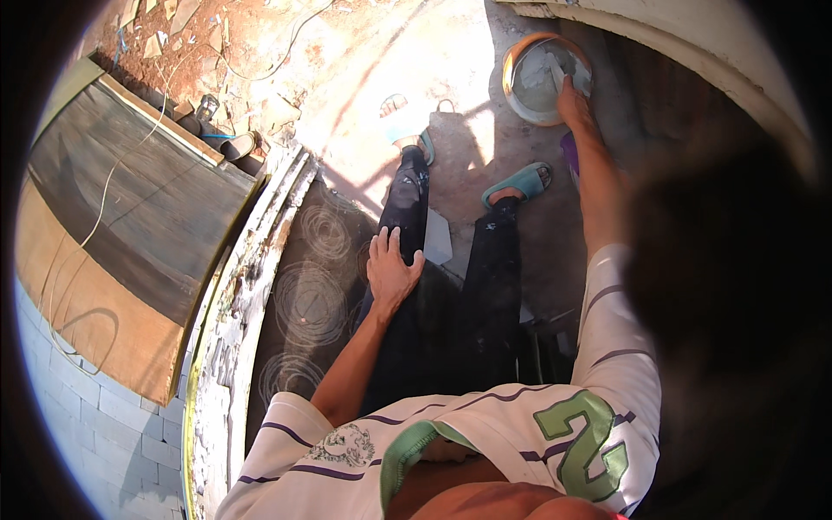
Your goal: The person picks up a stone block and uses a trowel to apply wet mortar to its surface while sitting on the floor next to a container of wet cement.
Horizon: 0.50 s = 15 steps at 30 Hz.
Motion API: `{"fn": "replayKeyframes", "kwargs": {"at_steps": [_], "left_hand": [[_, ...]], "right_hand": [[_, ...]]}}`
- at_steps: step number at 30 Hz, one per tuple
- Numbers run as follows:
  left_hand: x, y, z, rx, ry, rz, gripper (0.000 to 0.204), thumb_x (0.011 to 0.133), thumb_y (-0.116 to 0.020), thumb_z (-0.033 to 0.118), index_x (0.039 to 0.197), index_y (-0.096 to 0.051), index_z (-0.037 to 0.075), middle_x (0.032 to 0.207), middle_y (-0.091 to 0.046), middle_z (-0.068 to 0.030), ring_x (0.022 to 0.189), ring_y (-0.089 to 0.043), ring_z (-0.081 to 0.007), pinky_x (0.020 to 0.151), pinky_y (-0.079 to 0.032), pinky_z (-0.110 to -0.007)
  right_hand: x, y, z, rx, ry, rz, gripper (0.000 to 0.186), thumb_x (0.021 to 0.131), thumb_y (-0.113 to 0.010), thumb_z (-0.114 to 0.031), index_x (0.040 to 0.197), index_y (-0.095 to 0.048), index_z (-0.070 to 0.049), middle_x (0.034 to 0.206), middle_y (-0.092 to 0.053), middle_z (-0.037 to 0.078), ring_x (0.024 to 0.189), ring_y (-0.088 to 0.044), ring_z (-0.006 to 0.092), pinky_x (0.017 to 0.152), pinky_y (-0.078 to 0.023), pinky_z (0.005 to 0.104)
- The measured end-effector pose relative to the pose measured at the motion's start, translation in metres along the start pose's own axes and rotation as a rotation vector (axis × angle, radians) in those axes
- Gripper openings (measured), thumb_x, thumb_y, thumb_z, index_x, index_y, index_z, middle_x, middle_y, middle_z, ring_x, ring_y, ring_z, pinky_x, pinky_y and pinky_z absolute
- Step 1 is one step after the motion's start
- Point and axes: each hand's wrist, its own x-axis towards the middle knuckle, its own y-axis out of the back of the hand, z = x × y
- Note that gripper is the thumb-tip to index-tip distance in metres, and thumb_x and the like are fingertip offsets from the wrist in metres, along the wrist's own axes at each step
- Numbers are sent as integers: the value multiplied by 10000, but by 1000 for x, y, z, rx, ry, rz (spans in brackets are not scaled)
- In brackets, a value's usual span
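Note:
My left hand (pixel 393 270) lies over my left leg, fingers spread and holding nothing. My right arm stretches far forward to a round orange-rimmed basin (pixel 511 87) on the ground. Inside the basin is a wet, pale grey mix (pixel 535 80). At the basin's right side, my right hand (pixel 572 102) is closed on a thin pale tool (pixel 555 69) that reaches into the mix. The tool's exact kind is too small to make out, and my fingers hide its grip end.
To the left runs a peeling white beam (pixel 227 364), beside a dark wood panel (pixel 139 191) with a loose cable (pixel 102 204). Below it is a pale block wall (pixel 130 420). A purple object (pixel 569 154) sits beneath my right forearm. Rubble (pixel 282 113) covers reddish soil at the far left.

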Motion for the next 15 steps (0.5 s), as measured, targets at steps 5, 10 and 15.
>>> {"fn": "replayKeyframes", "kwargs": {"at_steps": [5, 10, 15], "left_hand": [[1, -4, -11, 24, 32, -15, 662, 812, -637, 378, 1362, -465, 52, 1428, -412, -182, 1336, -358, -387, 1026, -383, -516], [5, -2, -1, 13, 31, 16, 634, 803, -662, 352, 1327, -499, 33, 1383, -456, -196, 1285, -410, -389, 1034, -384, -497], [9, -6, 5, 1, 13, 48, 617, 804, -669, 344, 1305, -519, 16, 1354, -485, -210, 1257, -441, -390, 1045, -380, -480]], "right_hand": [[-10, -29, -11, 350, -202, -35, 536, 864, -504, -171, 1362, -410, 1, 1196, -583, 311, 1088, -601, 435, 904, -497, 484], [3, -72, 14, 1035, -462, -157, 542, 793, -617, -196, 1265, -508, 47, 1120, -630, 246, 981, -656, 355, 759, -533, 406], [9, -71, 46, 1087, -394, -212, 542, 766, -669, -211, 1227, -547, 47, 1115, -642, 215, 971, -667, 310, 748, -539, 389]]}}
